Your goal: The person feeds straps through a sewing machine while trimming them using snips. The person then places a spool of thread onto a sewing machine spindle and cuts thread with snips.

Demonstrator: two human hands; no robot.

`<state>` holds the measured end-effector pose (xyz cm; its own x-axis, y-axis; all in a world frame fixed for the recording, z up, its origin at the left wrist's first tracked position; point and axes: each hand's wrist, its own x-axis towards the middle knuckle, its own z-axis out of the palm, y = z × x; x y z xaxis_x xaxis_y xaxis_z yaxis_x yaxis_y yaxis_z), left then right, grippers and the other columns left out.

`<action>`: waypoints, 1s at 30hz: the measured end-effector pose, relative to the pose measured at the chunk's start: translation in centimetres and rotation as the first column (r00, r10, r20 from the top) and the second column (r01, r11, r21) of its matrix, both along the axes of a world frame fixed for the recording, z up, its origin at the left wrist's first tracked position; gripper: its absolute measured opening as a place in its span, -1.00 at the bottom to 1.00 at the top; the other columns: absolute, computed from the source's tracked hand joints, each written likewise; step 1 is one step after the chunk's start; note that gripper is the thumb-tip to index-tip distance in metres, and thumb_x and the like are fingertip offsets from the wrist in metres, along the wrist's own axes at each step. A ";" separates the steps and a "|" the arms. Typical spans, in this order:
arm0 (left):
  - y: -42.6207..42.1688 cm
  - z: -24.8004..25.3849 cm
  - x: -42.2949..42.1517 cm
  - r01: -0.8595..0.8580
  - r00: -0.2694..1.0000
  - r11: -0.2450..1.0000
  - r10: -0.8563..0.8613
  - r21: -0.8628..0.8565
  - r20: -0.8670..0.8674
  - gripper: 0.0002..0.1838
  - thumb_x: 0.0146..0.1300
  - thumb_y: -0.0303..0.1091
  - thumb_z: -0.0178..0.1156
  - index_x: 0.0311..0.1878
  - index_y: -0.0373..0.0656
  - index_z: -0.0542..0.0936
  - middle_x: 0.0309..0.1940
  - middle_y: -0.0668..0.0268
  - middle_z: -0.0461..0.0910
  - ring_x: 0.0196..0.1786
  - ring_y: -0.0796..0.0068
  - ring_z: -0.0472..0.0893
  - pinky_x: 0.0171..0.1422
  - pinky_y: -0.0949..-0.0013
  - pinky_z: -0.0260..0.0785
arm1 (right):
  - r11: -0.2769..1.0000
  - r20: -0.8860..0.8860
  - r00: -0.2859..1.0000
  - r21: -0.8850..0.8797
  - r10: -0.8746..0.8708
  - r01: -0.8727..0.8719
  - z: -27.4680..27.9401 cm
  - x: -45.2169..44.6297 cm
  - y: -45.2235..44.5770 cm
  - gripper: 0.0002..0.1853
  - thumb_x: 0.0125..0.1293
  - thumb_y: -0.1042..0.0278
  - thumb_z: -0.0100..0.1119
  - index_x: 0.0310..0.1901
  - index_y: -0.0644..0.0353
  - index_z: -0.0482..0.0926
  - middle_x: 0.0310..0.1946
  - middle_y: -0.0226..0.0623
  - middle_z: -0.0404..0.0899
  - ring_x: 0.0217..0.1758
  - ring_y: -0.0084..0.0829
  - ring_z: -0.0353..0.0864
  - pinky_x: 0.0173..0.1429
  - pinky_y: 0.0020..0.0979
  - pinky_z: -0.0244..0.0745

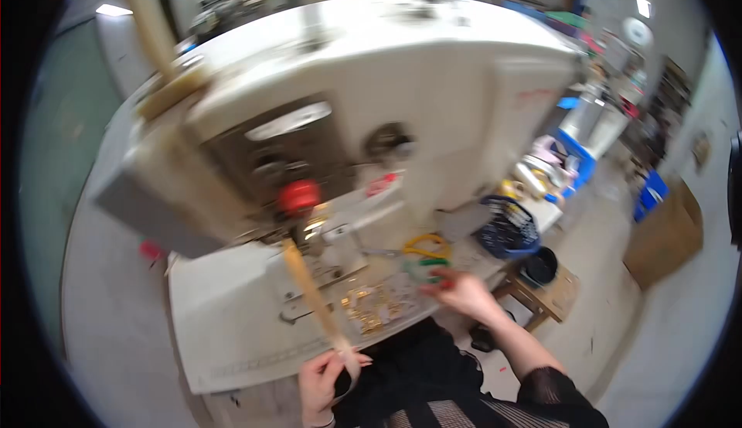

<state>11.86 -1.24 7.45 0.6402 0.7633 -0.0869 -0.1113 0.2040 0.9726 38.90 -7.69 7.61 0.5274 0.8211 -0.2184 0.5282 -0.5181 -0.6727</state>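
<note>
A tan strap [305, 283] runs from under the sewing machine's head down to the front edge of the bed. My left hand [321, 385] is closed on its near end, by my lap. Over the right side of the machine bed is my right hand [466, 295], its fingers smeared by motion, so I cannot tell whether they hold anything. Beside those fingers lie small gold metal pieces [372, 308] in a loose spread. Just beyond them are a yellow-handled tool [427, 245] and something green [433, 262], both blurred.
The white sewing machine [456, 111] fills the middle, with a red part [298, 196] near its needle area. On the right stand a dark blue basket [506, 228], a blue tray [576, 167] of spools, a wooden stool [558, 293] with a black bowl, and a cardboard box [666, 235].
</note>
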 end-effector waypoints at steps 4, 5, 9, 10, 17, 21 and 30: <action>-0.1 -0.9 -0.5 0.022 0.999 1.000 -0.023 0.012 0.034 -0.58 0.30 -0.25 -0.10 -0.21 -0.58 0.43 -0.40 -0.03 0.59 -0.28 0.23 0.60 -0.07 0.33 0.41 | 0.970 -0.080 0.991 0.228 0.111 -0.091 -3.9 -0.2 0.8 -0.55 0.07 0.16 0.05 -0.03 0.25 0.46 -0.46 -0.07 0.57 -0.46 -0.28 0.59 -0.31 -0.32 0.46; -0.1 -0.4 -1.1 -0.001 0.998 1.000 0.003 0.024 -0.064 -0.63 0.30 -0.27 -0.09 -0.21 -0.50 0.46 -0.34 0.01 0.58 -0.26 0.28 0.57 -0.10 0.38 0.38 | 0.943 -0.011 0.993 0.315 0.119 -0.109 -4.4 -0.3 0.8 -0.57 0.06 0.17 0.06 -0.06 0.25 0.48 -0.49 -0.06 0.56 -0.49 -0.25 0.58 -0.31 -0.30 0.45; 1.0 -2.9 -3.1 -0.010 0.994 0.995 0.000 -0.096 -0.108 -0.68 0.30 -0.31 -0.10 -0.17 -0.42 0.50 -0.22 0.10 0.56 -0.19 0.37 0.52 -0.06 0.45 0.33 | 0.951 -0.185 0.980 0.310 0.069 -0.009 -2.4 -0.3 -1.3 -0.63 0.08 0.23 0.06 -0.10 0.24 0.50 -0.57 -0.14 0.53 -0.53 -0.37 0.55 -0.39 -0.35 0.43; 1.4 -2.7 -3.6 0.035 0.977 0.994 -0.056 -0.104 -0.205 -0.66 0.32 -0.30 -0.12 -0.14 -0.43 0.47 -0.22 0.09 0.56 -0.20 0.37 0.53 -0.06 0.45 0.33 | 0.962 -0.289 0.954 0.273 0.083 -0.001 -2.0 0.2 -2.3 -0.66 0.11 0.25 0.06 -0.10 0.24 0.51 -0.62 -0.21 0.51 -0.58 -0.47 0.52 -0.44 -0.39 0.40; 2.7 -3.9 -2.6 0.130 0.962 0.976 -0.081 0.174 -0.262 -0.59 0.27 -0.25 0.00 0.04 -0.40 0.38 -0.08 0.12 0.49 -0.02 0.33 0.46 0.07 0.38 0.26 | 0.860 -0.528 0.796 0.215 -0.296 0.462 2.8 6.4 -16.0 -0.66 0.10 0.28 0.16 -0.07 0.17 0.56 -0.53 -0.56 0.50 -0.52 -0.76 0.34 -0.42 -0.66 0.30; 2.6 -1.9 1.8 0.277 0.908 0.939 -0.188 0.202 -0.374 -0.56 0.23 -0.27 0.07 0.09 -0.36 0.35 -0.04 0.15 0.46 0.02 0.33 0.44 0.10 0.37 0.24 | 0.504 -0.424 0.602 0.330 -0.676 0.798 3.5 13.4 -23.4 -0.74 0.09 0.29 0.13 -0.24 0.29 0.57 -0.58 -0.46 0.50 -0.64 -0.71 0.38 -0.61 -0.64 0.21; 2.6 -4.6 3.0 0.232 0.868 0.956 -0.121 0.178 -0.482 -0.57 0.23 -0.34 0.08 0.12 -0.32 0.34 -0.02 0.13 0.46 0.04 0.32 0.44 0.09 0.38 0.28 | 0.368 -0.149 0.515 0.536 -0.844 0.760 -7.9 30.0 -31.4 -0.77 0.13 0.28 0.09 -0.43 0.33 0.51 -0.68 -0.39 0.48 -0.66 -0.61 0.39 -0.58 -0.56 0.22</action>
<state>14.87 1.41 2.85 0.6946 0.6756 -0.2472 0.3784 -0.0509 0.9243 68.90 -39.11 -0.31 0.9820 -0.0578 0.1801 0.1459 -0.3746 -0.9156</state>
